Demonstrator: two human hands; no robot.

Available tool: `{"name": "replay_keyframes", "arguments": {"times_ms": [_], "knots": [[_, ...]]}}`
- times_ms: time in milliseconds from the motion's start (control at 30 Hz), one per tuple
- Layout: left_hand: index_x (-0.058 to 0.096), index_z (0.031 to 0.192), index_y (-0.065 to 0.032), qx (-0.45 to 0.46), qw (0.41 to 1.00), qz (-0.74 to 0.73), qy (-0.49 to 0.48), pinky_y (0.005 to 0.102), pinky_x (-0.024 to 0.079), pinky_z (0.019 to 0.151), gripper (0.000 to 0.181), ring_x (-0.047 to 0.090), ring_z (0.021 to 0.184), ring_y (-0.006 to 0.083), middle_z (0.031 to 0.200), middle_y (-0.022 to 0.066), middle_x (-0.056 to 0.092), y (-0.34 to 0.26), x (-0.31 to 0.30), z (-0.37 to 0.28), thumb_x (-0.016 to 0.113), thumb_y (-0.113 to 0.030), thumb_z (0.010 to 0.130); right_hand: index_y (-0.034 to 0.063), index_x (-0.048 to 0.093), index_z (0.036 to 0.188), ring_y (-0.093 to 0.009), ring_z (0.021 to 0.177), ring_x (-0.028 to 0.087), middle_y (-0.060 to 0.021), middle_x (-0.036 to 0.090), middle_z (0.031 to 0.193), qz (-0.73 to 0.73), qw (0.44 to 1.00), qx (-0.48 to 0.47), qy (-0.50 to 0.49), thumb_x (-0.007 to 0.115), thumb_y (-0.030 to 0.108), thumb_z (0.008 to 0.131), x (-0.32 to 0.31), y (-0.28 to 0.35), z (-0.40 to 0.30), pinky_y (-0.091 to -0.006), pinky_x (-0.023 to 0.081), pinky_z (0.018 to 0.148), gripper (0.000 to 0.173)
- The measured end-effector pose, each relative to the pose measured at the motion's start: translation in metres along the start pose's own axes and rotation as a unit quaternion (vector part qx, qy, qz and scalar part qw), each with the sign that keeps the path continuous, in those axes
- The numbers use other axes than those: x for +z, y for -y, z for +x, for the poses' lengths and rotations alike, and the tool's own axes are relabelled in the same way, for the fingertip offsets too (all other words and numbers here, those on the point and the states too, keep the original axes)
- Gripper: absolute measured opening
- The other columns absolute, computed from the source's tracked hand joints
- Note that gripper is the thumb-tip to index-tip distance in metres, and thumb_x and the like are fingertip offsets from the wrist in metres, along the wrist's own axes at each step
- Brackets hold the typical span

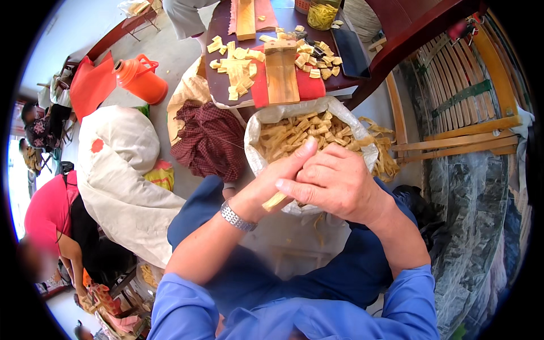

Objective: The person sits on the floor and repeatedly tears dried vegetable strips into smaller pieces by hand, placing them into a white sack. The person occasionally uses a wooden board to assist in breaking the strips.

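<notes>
My left hand (272,182), with a metal-band watch on its wrist, and my right hand (335,182) meet over an open white woven sack (255,140). A pale yellow folded strip (274,201) pokes out below the fingers, held between both hands. Many similar folded bundles (314,127) fill the sack. Beyond it, a wooden block (281,76) lies across a red cloth (312,85) on a dark red table (221,87). Small yellow pieces (238,70) lie on either side of the block. How the fingers grip the strip is partly hidden.
A dark phone-like slab (350,53) and a jar of yellow strips (323,16) are on the table. An orange flask (142,80), a checked cloth bundle (210,142) and a large white sack (119,170) stand left. A person in pink (51,208) bends at far left. Wooden slats (457,80) stand right.
</notes>
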State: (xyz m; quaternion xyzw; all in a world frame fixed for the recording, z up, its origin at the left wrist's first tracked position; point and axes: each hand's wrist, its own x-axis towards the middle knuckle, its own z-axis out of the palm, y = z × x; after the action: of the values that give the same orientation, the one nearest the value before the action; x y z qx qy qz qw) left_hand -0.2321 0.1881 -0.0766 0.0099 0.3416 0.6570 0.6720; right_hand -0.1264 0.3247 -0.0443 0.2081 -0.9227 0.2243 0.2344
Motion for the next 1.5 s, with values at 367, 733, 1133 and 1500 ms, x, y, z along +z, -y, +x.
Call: {"name": "replay_keyframes", "arguments": {"times_ms": [367,733,1133,1500], "knots": [[0.060,0.098,-0.0104,0.060,0.997,-0.011,0.038,0.0190,0.049,0.060,0.016,0.057,0.072,0.0021,0.083,-0.0047,0.061,-0.010,-0.005,0.005,0.059,-0.025,0.106,0.0098,0.075,0.099,-0.019,0.092,0.067,-0.0001,0.070,0.094,0.039,0.997,-0.029,-0.064,0.072,0.012,0.078,0.017,0.004,-0.004,-0.0335,0.052,0.085,0.021],[0.064,0.112,-0.0047,0.108,0.946,0.303,0.023,0.0253,0.054,0.078,0.013,0.063,0.088,0.0081,0.095,0.0010,0.066,-0.005,-0.008,-0.004,0.061,-0.012,0.101,0.0035,0.074,0.103,-0.027,0.084,0.068,-0.0097,0.069,0.088,0.204,0.956,0.173,-0.117,0.078,0.010,0.086,0.007,-0.006,-0.009,-0.0374,0.055,0.076,0.018],[0.065,0.111,-0.0011,0.269,0.702,0.655,-0.082,0.0414,0.053,0.082,0.019,0.063,0.093,0.0405,0.100,0.0171,0.065,-0.020,-0.027,-0.016,0.061,-0.002,0.092,0.0001,0.064,0.090,-0.018,0.065,0.062,-0.0097,0.064,0.079,0.268,0.845,0.462,-0.035,0.059,0.023,0.103,0.035,-0.026,-0.022,-0.0350,0.048,0.062,0.026],[0.062,0.121,0.0000,0.256,0.720,0.640,-0.080,0.0363,0.052,0.086,0.027,0.067,0.095,0.0293,0.104,0.0157,0.066,-0.016,-0.039,-0.017,0.063,-0.006,0.095,0.0055,0.059,0.107,-0.005,0.069,0.057,0.0010,0.063,0.083,0.518,0.672,0.516,0.116,0.061,0.022,0.104,0.033,-0.038,-0.024,-0.0216,0.043,0.058,0.017]]}}
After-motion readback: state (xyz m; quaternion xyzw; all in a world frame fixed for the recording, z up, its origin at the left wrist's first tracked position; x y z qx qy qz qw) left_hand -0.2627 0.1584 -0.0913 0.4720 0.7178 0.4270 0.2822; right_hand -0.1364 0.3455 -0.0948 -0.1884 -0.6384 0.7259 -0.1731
